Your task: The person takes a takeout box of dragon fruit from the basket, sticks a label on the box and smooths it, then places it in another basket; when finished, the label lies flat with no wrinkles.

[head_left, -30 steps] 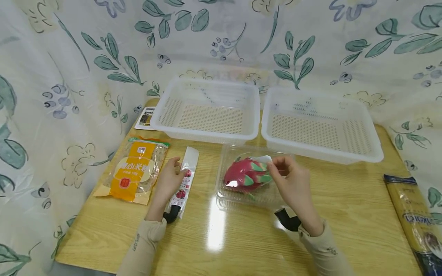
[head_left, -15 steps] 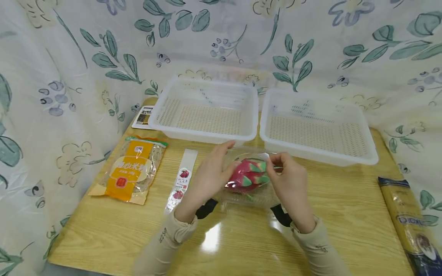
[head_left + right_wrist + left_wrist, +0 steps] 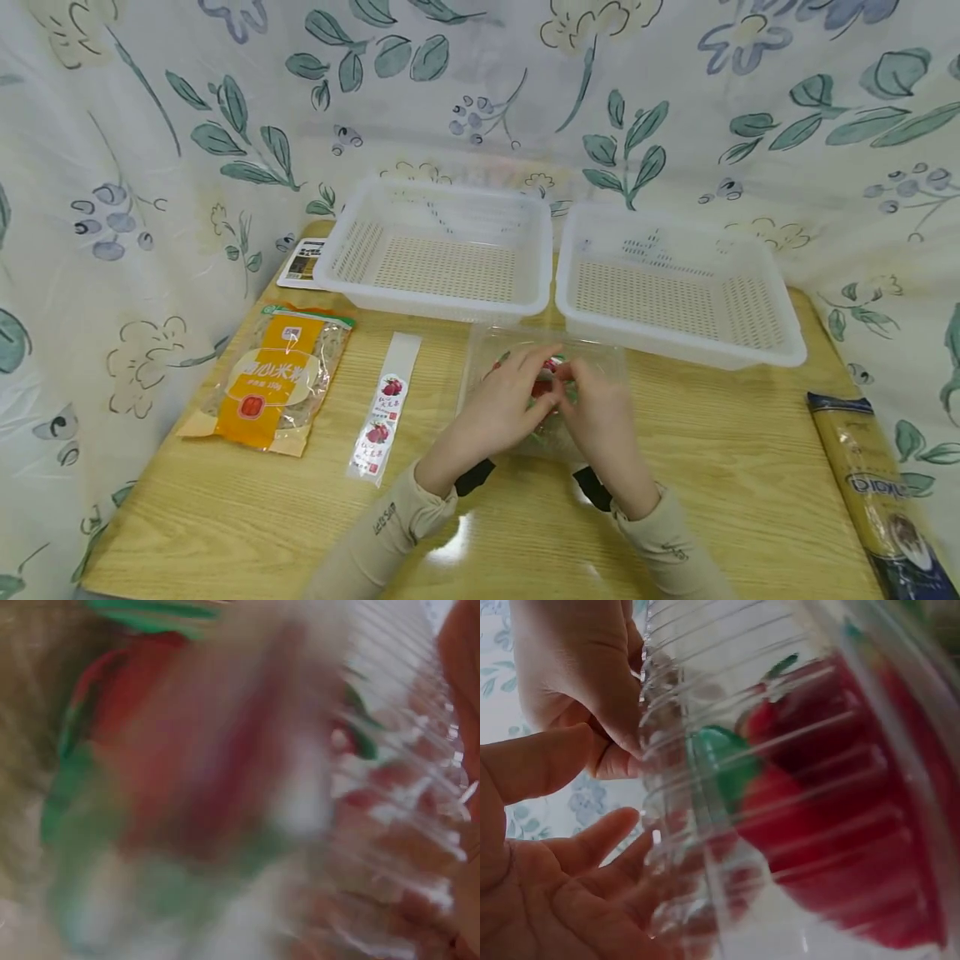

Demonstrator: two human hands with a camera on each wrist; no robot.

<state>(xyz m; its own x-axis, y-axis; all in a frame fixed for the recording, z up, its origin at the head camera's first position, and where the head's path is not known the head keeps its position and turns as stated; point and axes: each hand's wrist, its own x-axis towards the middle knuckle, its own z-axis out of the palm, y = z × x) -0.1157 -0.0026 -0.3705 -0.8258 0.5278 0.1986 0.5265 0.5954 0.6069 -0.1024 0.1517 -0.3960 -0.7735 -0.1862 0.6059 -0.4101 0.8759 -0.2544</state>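
Note:
A clear plastic clamshell box [image 3: 474,350] stands mid-table with a red dragon fruit [image 3: 832,840] with green scales inside. Over its lid my right hand [image 3: 600,408] pinches a small white sticker [image 3: 546,375], mostly hidden by fingers. In the right wrist view a pinkish shape, perhaps that sticker, is blurred. My left hand [image 3: 498,404] lies over the lid's left side. The left wrist view has its thumb [image 3: 540,761] at the right fingertips and its other fingers loosely spread by the ribbed plastic. To the left lies a backing strip of printed dragon fruit stickers [image 3: 386,408].
Two white perforated baskets [image 3: 435,304] [image 3: 675,350] stand behind the box. An orange rice snack bag [image 3: 270,375] lies at left, with a small white pouch [image 3: 302,262] behind it. A yellow-and-blue long packet [image 3: 862,492] lies along the right edge.
My left hand has moved from the sticker strip rightward onto the box. My right hand, holding the sticker, has shifted slightly left over the lid. The strip stays on the table.

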